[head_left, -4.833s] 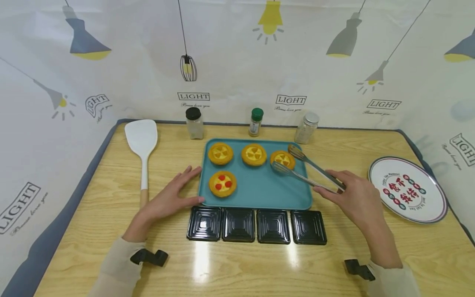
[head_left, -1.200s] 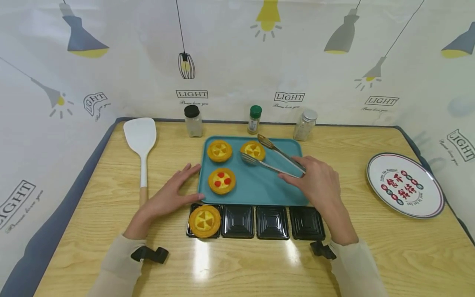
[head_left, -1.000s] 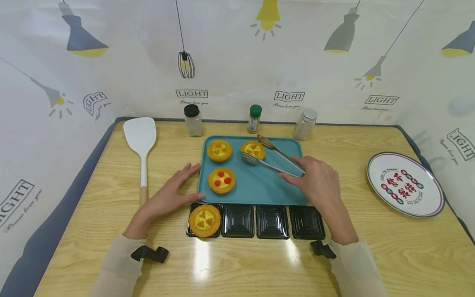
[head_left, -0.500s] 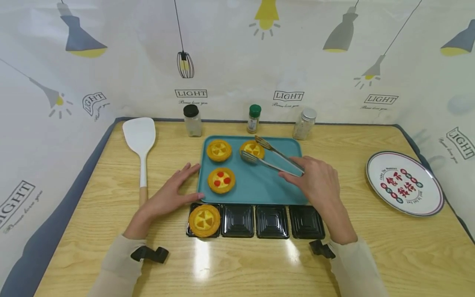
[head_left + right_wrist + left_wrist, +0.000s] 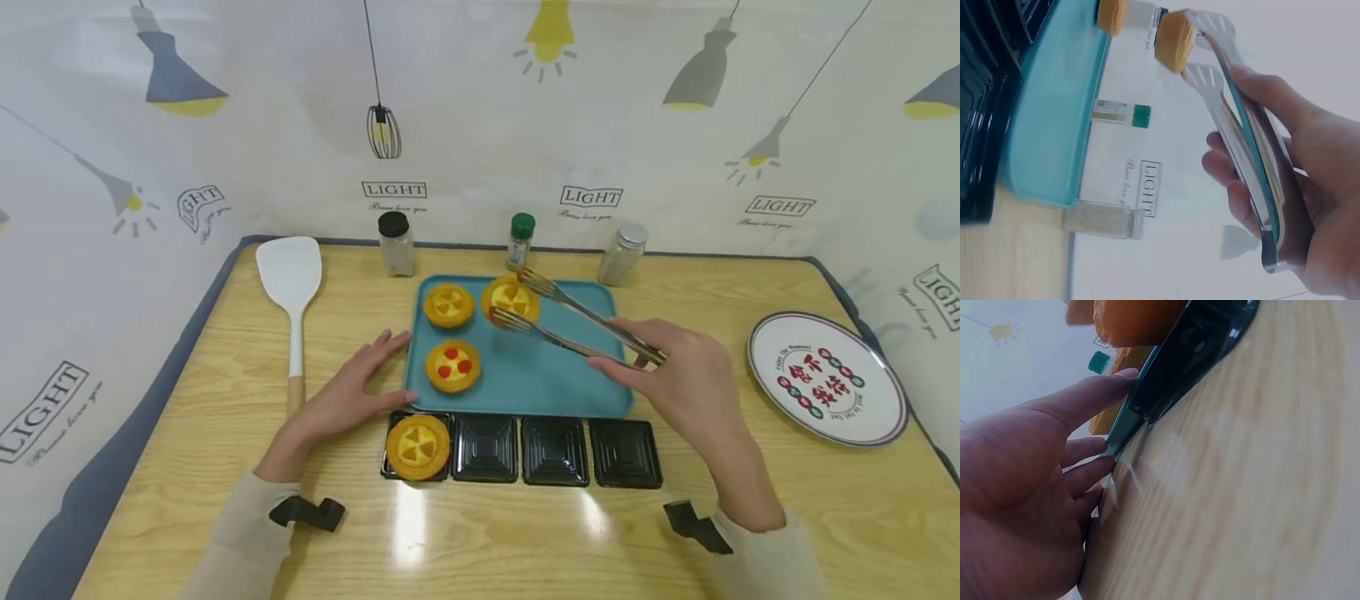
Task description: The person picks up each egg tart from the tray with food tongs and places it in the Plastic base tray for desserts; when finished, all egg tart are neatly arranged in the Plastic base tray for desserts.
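Observation:
My right hand (image 5: 690, 387) grips metal tongs (image 5: 581, 310), whose slotted tips pinch an egg tart (image 5: 510, 298) from both sides. In the right wrist view the pinched tart (image 5: 1174, 40) hangs well above the teal tray (image 5: 1047, 144). Fingers outstretched, my left hand (image 5: 345, 392) touches the left edge of the teal tray (image 5: 555, 375). On that tray sit a tart with yellow-orange wedges (image 5: 448, 306) and one with red dots (image 5: 452, 367). Another wedge-topped tart (image 5: 417, 447) rests in the leftmost black square holder (image 5: 390, 473).
Three more black holders (image 5: 555, 450) line the tray's front. A white spatula (image 5: 291, 275) lies left, a printed plate (image 5: 828, 379) right. Along the back wall stand a black-lidded jar (image 5: 396, 246), a green-capped bottle (image 5: 519, 243) and a silver-lidded jar (image 5: 622, 257).
A tart from the tray's right side now sits in the leftmost black holder. The tongs then closed on the back-middle tart and lifted it off the tray. My left hand stays put.

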Available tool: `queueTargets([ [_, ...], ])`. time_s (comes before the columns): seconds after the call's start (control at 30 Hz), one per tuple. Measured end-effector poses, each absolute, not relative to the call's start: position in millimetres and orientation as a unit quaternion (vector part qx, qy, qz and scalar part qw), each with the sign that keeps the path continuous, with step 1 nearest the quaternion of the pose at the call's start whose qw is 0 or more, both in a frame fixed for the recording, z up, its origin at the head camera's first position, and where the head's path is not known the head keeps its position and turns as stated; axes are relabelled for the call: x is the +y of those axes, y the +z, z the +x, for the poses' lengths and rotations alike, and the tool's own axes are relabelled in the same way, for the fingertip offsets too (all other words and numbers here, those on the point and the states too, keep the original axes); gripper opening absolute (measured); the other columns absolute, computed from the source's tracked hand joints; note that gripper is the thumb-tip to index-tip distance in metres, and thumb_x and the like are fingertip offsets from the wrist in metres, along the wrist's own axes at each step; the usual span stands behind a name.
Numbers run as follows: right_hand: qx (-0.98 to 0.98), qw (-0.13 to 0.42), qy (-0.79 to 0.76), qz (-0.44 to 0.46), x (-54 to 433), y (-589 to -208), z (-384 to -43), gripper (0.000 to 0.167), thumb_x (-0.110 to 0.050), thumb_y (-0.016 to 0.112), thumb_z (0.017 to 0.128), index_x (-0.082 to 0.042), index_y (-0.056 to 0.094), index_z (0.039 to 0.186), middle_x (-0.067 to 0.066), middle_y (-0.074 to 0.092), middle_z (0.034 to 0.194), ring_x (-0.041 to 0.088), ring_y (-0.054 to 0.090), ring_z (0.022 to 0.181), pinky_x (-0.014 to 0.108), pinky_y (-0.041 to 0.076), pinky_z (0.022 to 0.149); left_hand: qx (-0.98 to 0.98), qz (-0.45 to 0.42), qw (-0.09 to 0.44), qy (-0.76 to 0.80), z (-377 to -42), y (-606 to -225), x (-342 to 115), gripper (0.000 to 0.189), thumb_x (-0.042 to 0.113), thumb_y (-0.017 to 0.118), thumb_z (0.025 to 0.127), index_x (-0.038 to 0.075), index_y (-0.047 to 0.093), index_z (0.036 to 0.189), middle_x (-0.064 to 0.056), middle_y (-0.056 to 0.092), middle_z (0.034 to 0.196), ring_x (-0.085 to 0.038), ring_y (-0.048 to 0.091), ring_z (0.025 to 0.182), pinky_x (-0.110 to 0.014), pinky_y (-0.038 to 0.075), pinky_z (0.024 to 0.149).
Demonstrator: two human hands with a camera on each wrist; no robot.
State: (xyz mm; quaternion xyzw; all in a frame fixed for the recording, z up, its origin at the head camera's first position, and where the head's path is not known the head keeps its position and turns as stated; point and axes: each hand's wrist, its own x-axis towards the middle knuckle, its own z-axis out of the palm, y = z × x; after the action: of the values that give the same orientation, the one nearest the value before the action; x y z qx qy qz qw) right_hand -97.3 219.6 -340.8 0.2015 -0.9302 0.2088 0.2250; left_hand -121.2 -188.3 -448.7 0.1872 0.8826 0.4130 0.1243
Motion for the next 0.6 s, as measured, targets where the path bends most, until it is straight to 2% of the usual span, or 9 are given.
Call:
queueTargets([
  [0.17, -0.911, 0.213, 0.231, 0.267, 228, -332, -77, 0.05, -0.035, 0.09, 0.067, -0.02, 0.076, 0.113, -0.007, 0.073, 0.094, 0.001, 0.059, 0.06, 0.017, 0.04, 0.046, 0.883, 0.183, 0.127, 0.414, -120, -447, -188, 0.084, 0.047, 0.071, 0.088, 0.025, 0.027, 0.156, -0.01, 0.013, 0.162, -0.029, 0.007, 0.148, -0.049, 0.004, 0.118],
  [0.37, -0.905, 0.168, 0.229, 0.316, 232, -340, -55, 0.048, -0.04, 0.087, 0.07, -0.024, 0.075, 0.113, -0.013, 0.068, 0.085, -0.009, 0.045, 0.054, 0.011, 0.036, 0.045, 0.882, 0.186, 0.127, 0.413, -121, -447, -188, 0.085, 0.048, 0.071, 0.088, 0.025, 0.026, 0.156, -0.009, 0.013, 0.162, -0.028, 0.007, 0.148, -0.048, 0.004, 0.119],
  [0.47, -0.898, 0.148, 0.234, 0.342, 232, -347, -47, 0.047, -0.042, 0.086, 0.07, -0.024, 0.076, 0.112, -0.008, 0.071, 0.09, -0.009, 0.049, 0.056, 0.01, 0.037, 0.045, 0.882, 0.186, 0.127, 0.413, -122, -448, -188, 0.085, 0.048, 0.071, 0.088, 0.026, 0.026, 0.156, -0.009, 0.013, 0.162, -0.028, 0.007, 0.148, -0.048, 0.003, 0.119],
  [0.6, -0.894, 0.141, 0.233, 0.357, 232, -354, -40, 0.046, -0.043, 0.087, 0.07, -0.024, 0.076, 0.11, -0.002, 0.073, 0.103, 0.003, 0.067, 0.071, 0.016, 0.047, 0.05, 0.883, 0.184, 0.129, 0.413, -122, -449, -188, 0.085, 0.049, 0.071, 0.088, 0.026, 0.026, 0.156, -0.009, 0.012, 0.162, -0.028, 0.006, 0.148, -0.049, 0.004, 0.119],
])
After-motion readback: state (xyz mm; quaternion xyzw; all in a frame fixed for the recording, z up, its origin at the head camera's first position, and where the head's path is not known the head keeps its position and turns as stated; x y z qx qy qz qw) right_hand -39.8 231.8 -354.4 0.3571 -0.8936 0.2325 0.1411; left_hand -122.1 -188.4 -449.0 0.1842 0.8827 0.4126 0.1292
